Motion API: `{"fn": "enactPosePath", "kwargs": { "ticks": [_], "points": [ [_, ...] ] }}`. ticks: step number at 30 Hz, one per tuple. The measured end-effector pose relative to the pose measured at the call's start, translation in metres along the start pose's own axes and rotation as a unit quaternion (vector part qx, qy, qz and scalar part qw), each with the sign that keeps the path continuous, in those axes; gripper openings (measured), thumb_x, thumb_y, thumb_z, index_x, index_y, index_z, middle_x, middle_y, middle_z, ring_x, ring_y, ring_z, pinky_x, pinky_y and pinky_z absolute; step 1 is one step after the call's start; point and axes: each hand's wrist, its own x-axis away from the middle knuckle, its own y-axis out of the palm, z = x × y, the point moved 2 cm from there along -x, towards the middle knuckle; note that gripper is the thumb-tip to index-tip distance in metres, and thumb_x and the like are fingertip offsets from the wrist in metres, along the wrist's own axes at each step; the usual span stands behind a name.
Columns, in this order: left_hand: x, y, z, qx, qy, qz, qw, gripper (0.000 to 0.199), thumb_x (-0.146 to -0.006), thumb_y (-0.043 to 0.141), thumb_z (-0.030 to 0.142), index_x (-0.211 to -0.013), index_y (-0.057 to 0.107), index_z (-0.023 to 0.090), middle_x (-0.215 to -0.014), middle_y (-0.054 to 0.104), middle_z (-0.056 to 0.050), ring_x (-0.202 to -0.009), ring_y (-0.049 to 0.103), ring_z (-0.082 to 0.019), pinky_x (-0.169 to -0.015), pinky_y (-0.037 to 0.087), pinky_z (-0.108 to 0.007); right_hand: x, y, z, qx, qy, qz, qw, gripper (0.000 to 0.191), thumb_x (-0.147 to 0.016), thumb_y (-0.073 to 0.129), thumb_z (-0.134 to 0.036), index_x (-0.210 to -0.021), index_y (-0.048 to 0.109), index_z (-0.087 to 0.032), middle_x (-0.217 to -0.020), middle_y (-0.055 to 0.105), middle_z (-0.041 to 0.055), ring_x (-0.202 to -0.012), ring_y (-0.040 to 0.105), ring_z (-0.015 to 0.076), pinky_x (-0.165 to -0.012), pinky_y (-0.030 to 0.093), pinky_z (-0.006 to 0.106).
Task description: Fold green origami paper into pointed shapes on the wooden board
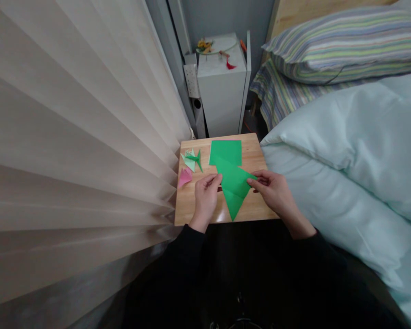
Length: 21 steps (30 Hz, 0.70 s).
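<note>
A green sheet of origami paper point(235, 186), turned with one corner pointing toward me, is held up above the small wooden table point(205, 217). My left hand point(206, 195) pinches its left edge between thumb and fingers. At its right corner my right hand point(273, 188) pinches it the same way. A crease runs across the lower part of the sheet. Behind it, partly covered, green paper point(229, 151) lies flat on the table. Folded paper pieces sit at the table's left: a light green one point(189, 161), a dark green one point(198, 160) and a pink one point(185, 177).
A pleated curtain point(89, 137) hangs along the left side of the table. Beyond the table stands a white cabinet point(221, 96) with small ornaments and a red tassel point(230, 64) on top. To the right is a bed with a pale quilt point(356, 151) and a striped pillow point(349, 45).
</note>
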Motion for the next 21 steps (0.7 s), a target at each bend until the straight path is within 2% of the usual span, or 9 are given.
{"fn": "enactPosePath", "kwargs": {
  "ticks": [2,4,6,7,9,12,14,16,21],
  "points": [
    [-0.001,-0.001,0.003,-0.049,0.042,0.0,0.998,0.029,-0.087,0.072,0.042,-0.071,0.072,0.019,-0.068,0.064,0.0,-0.066,0.058,-0.014,-0.063,0.051,-0.025,0.001,0.002,0.002,0.041,0.003,-0.037,0.998,0.031,-0.075,0.076,-0.049,-0.077,0.071,-0.019,-0.065,0.069,0.0031,-0.059,0.061,0.0171,-0.058,0.05,0.032],
    [-0.001,-0.002,0.007,-0.081,0.074,0.018,0.994,0.026,-0.09,0.07,0.04,-0.076,0.073,0.019,-0.072,0.066,-0.001,-0.07,0.06,-0.015,-0.066,0.05,-0.026,0.002,0.002,0.003,0.079,0.002,-0.061,0.995,0.032,-0.079,0.072,-0.05,-0.072,0.069,-0.019,-0.064,0.069,0.0034,-0.058,0.059,0.0172,-0.058,0.048,0.032],
    [0.0,-0.001,0.011,-0.085,0.093,0.037,0.991,0.02,-0.091,0.07,0.038,-0.098,0.074,0.02,-0.093,0.073,-0.005,-0.085,0.066,-0.018,-0.074,0.053,-0.028,0.003,0.0,0.002,0.105,-0.007,-0.048,0.993,0.034,-0.081,0.07,-0.051,-0.068,0.067,-0.02,-0.063,0.068,0.0038,-0.06,0.059,0.0183,-0.059,0.047,0.033],
    [0.001,-0.001,0.012,-0.084,0.101,0.036,0.991,0.027,-0.09,0.072,0.038,-0.111,0.072,0.022,-0.108,0.073,-0.007,-0.096,0.068,-0.02,-0.081,0.055,-0.03,0.003,-0.002,0.0,0.114,-0.013,-0.032,0.993,0.035,-0.082,0.07,-0.052,-0.067,0.067,-0.02,-0.063,0.068,0.004,-0.061,0.059,0.0187,-0.06,0.046,0.033],
    [0.004,0.004,0.012,-0.09,0.103,-0.007,0.991,0.052,-0.084,0.08,0.036,-0.132,0.063,0.026,-0.135,0.066,-0.012,-0.118,0.065,-0.025,-0.096,0.054,-0.037,0.004,-0.004,-0.005,0.134,-0.025,-0.004,0.991,0.038,-0.083,0.07,-0.053,-0.065,0.065,-0.02,-0.06,0.064,0.0029,-0.06,0.057,0.0183,-0.058,0.042,0.032],
    [0.01,0.014,0.005,-0.075,0.049,-0.146,0.985,0.086,-0.069,0.092,0.032,-0.146,0.052,0.029,-0.155,0.052,-0.016,-0.135,0.056,-0.031,-0.108,0.049,-0.047,0.006,-0.001,-0.011,0.149,-0.042,0.002,0.988,0.043,-0.081,0.073,-0.055,-0.059,0.059,-0.022,-0.051,0.051,-0.0022,-0.054,0.044,0.0148,-0.054,0.033,0.03],
    [0.013,0.02,-0.001,-0.024,-0.01,-0.233,0.972,0.098,-0.065,0.095,0.031,-0.151,0.047,0.03,-0.154,0.053,-0.016,-0.133,0.059,-0.032,-0.107,0.05,-0.047,0.007,0.004,-0.013,0.125,-0.05,-0.025,0.991,0.046,-0.079,0.076,-0.058,-0.058,0.054,-0.023,-0.051,0.046,-0.0037,-0.054,0.04,0.0137,-0.053,0.031,0.03],
    [0.014,0.024,-0.004,0.033,-0.043,-0.275,0.96,0.096,-0.065,0.095,0.034,-0.149,0.049,0.029,-0.144,0.061,-0.014,-0.126,0.064,-0.031,-0.105,0.052,-0.045,0.009,0.011,-0.013,0.073,-0.05,-0.063,0.994,0.048,-0.075,0.078,-0.06,-0.058,0.053,-0.023,-0.055,0.049,-0.0035,-0.056,0.042,0.0135,-0.054,0.033,0.029],
    [0.009,0.017,-0.002,0.085,-0.076,-0.241,0.964,0.066,-0.068,0.093,0.04,-0.128,0.069,0.023,-0.127,0.073,-0.01,-0.117,0.069,-0.027,-0.102,0.054,-0.039,0.01,0.016,-0.017,-0.03,-0.054,-0.096,0.993,0.051,-0.069,0.082,-0.065,-0.059,0.055,-0.022,-0.064,0.058,-0.0016,-0.063,0.051,0.0146,-0.06,0.045,0.029]
  ]
}}
